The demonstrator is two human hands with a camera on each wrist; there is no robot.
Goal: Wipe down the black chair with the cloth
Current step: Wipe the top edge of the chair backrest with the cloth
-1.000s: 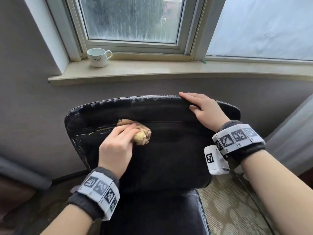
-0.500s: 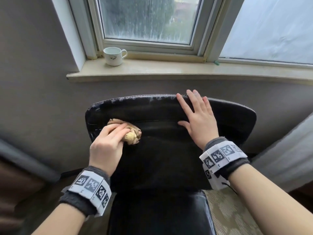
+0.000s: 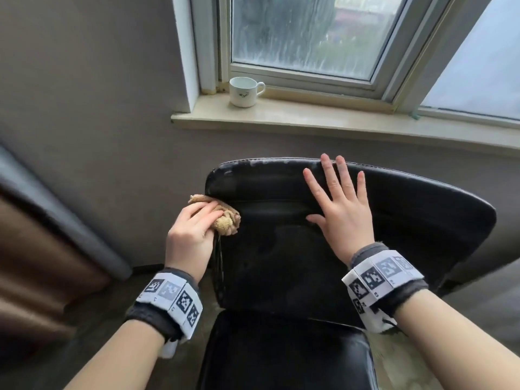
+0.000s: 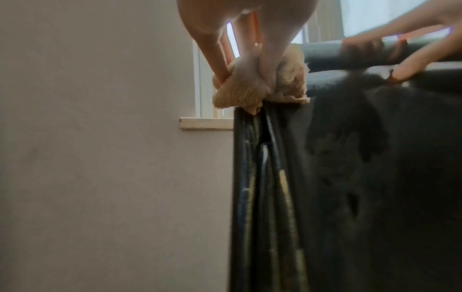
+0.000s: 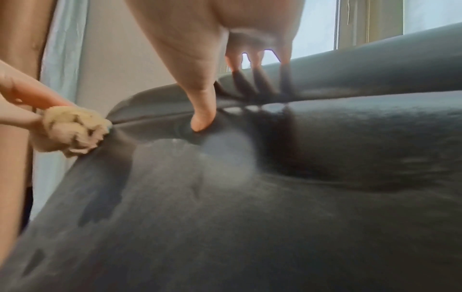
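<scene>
The black chair [image 3: 394, 235] stands under the window sill, its backrest [image 5: 300, 177] facing me and its seat [image 3: 284, 356] below. My left hand [image 3: 194, 229] grips a bunched tan cloth [image 3: 226, 220] and holds it against the backrest's upper left edge; the left wrist view shows the fingers curled round the cloth [image 4: 252, 89]. My right hand [image 3: 340, 204] lies flat on the upper middle of the backrest with fingers spread and straight, the thumb pressing the seam. The cloth [image 5: 72, 130] also shows at the left of the right wrist view.
A white cup [image 3: 243, 91] stands on the stone window sill [image 3: 337, 122] behind the chair. A grey wall [image 3: 98, 108] runs left of the chair, and a brown and grey curtain [image 3: 42, 235] hangs at the far left. Patterned carpet [image 3: 394, 361] lies right of the seat.
My left hand has slid the cloth leftward to the backrest's left edge. My right hand has flattened from gripping the top rim to lying spread on the backrest. The view shifted left.
</scene>
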